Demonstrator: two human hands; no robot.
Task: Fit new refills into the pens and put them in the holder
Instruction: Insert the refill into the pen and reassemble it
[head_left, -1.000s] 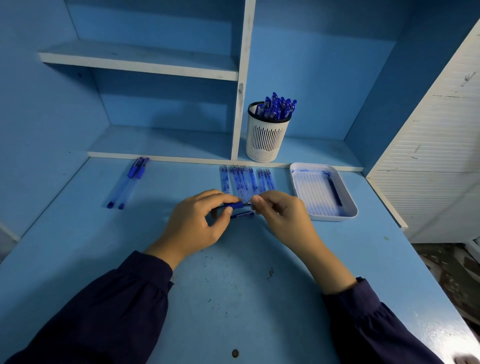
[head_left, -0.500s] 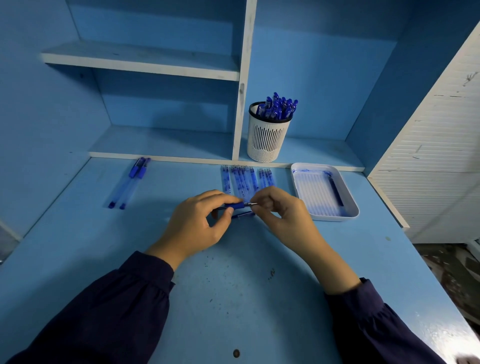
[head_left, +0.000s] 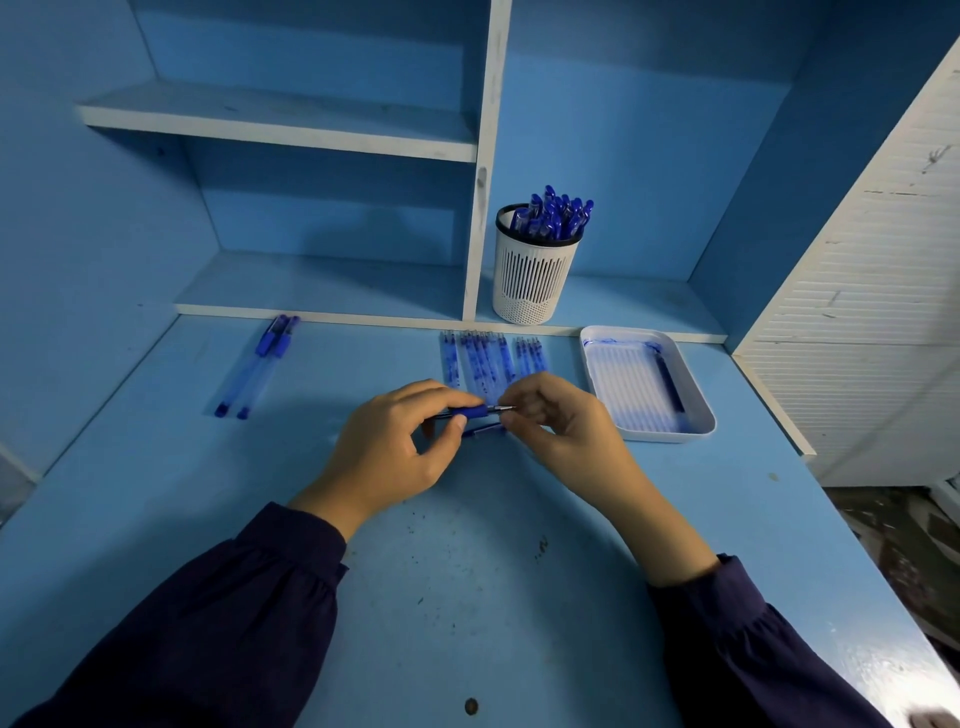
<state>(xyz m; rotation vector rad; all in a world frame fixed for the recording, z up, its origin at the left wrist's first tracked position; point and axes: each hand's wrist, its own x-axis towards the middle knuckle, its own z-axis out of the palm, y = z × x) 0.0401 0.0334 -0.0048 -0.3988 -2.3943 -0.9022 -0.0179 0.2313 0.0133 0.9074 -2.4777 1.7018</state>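
Blue counter (head_left: 467, 597), holder (head_left: 535, 280) at 12 o'clock. Grip of left hand (head_left: 395, 452) curled round pen (head_left: 470, 413); grip of right hand (head_left: 566, 431) pinched on its tip, 3 o'clock end.

Over the middle of the table (head_left: 467, 597), the left hand (head_left: 395, 447) grips a pen (head_left: 470, 413) by its blue grip, held level with the metal tip pointing right. The right hand (head_left: 561, 421) pinches that tip with curled fingers. A short blue part (head_left: 483, 430) lies just below the pen, between the hands. A row of refills (head_left: 488, 358) lies by the back edge. A white tray (head_left: 696, 426) sits near the back right corner, and two pens (head_left: 260, 364) lie towards the back left. The holder (head_left: 535, 280), full of capped pens, stands on the shelf (head_left: 322, 286) behind the table.
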